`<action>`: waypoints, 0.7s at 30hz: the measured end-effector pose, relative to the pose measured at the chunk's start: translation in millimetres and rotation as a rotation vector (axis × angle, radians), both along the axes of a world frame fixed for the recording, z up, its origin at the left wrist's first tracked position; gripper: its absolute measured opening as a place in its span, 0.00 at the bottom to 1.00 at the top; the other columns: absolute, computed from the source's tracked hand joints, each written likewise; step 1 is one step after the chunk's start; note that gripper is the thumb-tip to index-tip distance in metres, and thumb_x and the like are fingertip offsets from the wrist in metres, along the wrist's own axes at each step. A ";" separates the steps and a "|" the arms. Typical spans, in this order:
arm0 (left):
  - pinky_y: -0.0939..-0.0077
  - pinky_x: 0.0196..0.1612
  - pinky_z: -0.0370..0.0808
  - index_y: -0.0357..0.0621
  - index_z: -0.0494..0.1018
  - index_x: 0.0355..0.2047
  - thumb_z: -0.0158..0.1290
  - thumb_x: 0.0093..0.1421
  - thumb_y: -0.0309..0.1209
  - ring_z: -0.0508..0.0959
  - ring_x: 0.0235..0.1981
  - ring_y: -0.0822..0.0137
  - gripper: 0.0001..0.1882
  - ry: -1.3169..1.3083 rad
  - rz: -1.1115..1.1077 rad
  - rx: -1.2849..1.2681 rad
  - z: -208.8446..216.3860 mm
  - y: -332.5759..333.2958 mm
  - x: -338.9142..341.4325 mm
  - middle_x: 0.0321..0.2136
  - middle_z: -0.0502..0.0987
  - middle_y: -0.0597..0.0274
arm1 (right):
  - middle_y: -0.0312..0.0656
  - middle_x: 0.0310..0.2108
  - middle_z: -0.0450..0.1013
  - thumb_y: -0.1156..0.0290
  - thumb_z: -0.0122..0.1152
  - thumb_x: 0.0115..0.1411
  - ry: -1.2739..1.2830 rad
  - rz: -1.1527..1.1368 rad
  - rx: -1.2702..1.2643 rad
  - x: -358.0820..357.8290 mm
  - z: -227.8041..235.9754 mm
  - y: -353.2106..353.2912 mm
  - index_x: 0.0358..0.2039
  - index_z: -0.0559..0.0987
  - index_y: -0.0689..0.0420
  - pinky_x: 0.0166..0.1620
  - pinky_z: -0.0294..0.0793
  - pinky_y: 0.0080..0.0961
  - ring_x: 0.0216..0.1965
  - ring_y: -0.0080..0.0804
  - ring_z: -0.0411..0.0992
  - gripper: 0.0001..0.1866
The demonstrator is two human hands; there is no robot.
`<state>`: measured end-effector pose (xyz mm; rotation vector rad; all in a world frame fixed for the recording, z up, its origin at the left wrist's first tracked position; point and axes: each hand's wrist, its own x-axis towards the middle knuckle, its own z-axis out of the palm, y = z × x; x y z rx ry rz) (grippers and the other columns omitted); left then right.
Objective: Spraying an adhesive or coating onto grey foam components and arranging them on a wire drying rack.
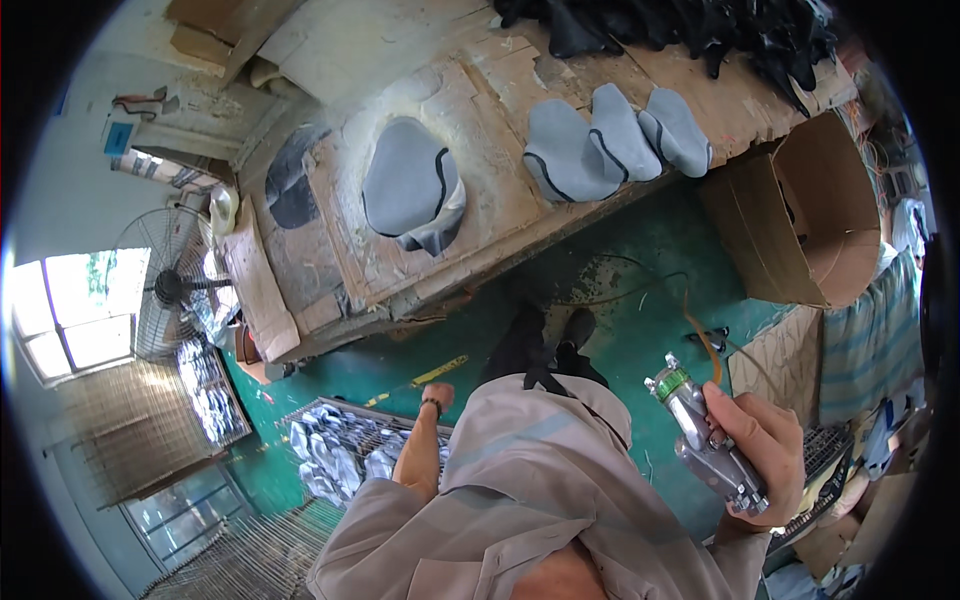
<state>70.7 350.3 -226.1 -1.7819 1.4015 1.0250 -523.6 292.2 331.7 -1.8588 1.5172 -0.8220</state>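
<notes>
My right hand (760,450) is closed around a metal spray gun (705,440) with a green ring near one end, raised at the right, away from the bench. My left hand (437,396), with a dark band at the wrist, hangs low beside my body; its fingers look curled in and nothing shows in them. Ahead on the worn wooden bench (500,225) lies a grey padded cover (405,175) with a curved black stripe, on a board dusted with pale residue. Farther right, three similar grey covers (620,145) sit in a row by the bench's front edge.
Black pieces (680,30) are heaped at the bench's far right, above an open cardboard box (820,220). An orange hose (703,335) trails over the green floor. To the left stand a fan (172,288) and a rack of silvery-grey pieces (345,450).
</notes>
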 end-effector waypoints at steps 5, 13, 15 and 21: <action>0.59 0.35 0.81 0.49 0.80 0.39 0.55 0.65 0.37 0.82 0.30 0.65 0.09 0.408 0.432 -0.038 -18.7 92.1 12.1 0.30 0.83 0.64 | 0.40 0.23 0.74 0.72 0.70 0.47 0.133 0.040 -0.091 19.3 12.3 -9.6 0.56 0.78 0.64 0.23 0.70 0.24 0.21 0.30 0.73 0.33; 0.64 0.31 0.79 0.49 0.80 0.45 0.55 0.64 0.33 0.83 0.31 0.66 0.11 0.371 1.212 -0.058 2.0 41.4 10.5 0.33 0.84 0.63 | 0.44 0.33 0.78 0.68 0.68 0.48 0.141 -0.180 0.016 114.6 15.3 -23.0 0.50 0.83 0.62 0.42 0.69 0.27 0.35 0.34 0.75 0.27; 0.66 0.31 0.79 0.49 0.80 0.45 0.55 0.64 0.33 0.83 0.31 0.67 0.11 0.435 1.165 -0.077 7.3 11.5 14.8 0.33 0.84 0.64 | 0.43 0.35 0.79 0.69 0.68 0.47 0.112 -0.232 0.046 143.0 29.3 -26.6 0.51 0.83 0.61 0.45 0.69 0.27 0.37 0.34 0.75 0.28; 0.73 0.28 0.79 0.49 0.82 0.41 0.54 0.64 0.33 0.83 0.30 0.72 0.09 0.472 1.191 -0.229 -9.0 -8.9 73.4 0.31 0.84 0.66 | 0.44 0.39 0.79 0.73 0.68 0.42 0.169 -0.282 0.109 241.3 47.5 -44.9 0.53 0.82 0.57 0.47 0.72 0.26 0.40 0.34 0.75 0.32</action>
